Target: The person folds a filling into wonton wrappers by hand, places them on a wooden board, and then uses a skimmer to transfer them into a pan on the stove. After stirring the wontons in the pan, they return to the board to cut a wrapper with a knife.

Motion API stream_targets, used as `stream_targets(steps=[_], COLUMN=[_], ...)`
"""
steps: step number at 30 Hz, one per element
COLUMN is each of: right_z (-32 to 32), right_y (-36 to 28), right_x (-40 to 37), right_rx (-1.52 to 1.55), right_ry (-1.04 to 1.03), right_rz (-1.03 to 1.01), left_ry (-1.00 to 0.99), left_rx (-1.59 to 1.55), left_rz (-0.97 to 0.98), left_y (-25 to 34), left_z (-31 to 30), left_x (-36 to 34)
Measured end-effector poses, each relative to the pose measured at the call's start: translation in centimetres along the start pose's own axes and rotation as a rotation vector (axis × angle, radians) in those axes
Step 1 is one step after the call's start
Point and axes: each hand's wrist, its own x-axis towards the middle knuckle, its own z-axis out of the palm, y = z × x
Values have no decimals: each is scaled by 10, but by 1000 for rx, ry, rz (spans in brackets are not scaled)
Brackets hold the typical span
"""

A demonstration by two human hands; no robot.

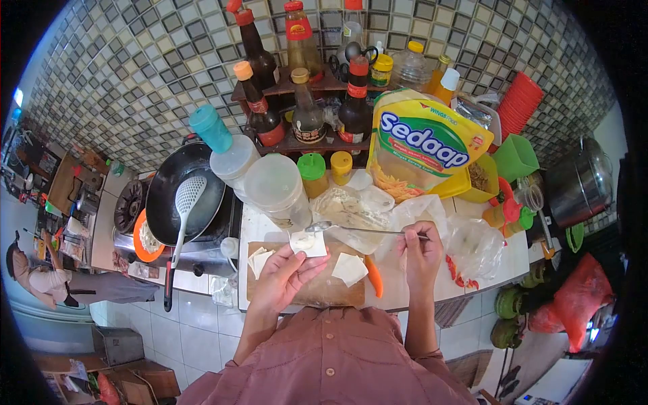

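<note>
A square white dough wrapper (314, 251) lies across the fingers of my left hand (286, 275), its thumb closed on the near edge. My right hand (420, 254) grips a long metal spoon (368, 231) by its handle. The spoon's bowl is over the wrapper's upper part, near a small pale dab of filling. Below my hands is a wooden cutting board (314, 294), with a stack of wrappers (350, 270) on its right and more wrappers (259, 260) on its left. An orange carrot (373, 277) lies at the board's right edge. Behind the spoon sits a clear plastic bag (351, 208) of pale filling.
Plastic jars (277, 189) stand behind the board. A wok (177, 202) with a slotted turner (186, 202) rests on the stove at left. A yellow-green Sedaap pouch (425, 145) and a bottle rack (293, 145) are behind. Another person (88, 280) stands far left.
</note>
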Motion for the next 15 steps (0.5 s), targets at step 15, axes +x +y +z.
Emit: stream_targets(steps=[15], right_z=[-15], right_y=[30], right_x=[11], right_rx=[-221], right_ry=[169], right_rz=[126], left_ry=[-53], left_rx=[272], left_rz=[-45], left_y=[-2], left_z=[10], left_x=[-3])
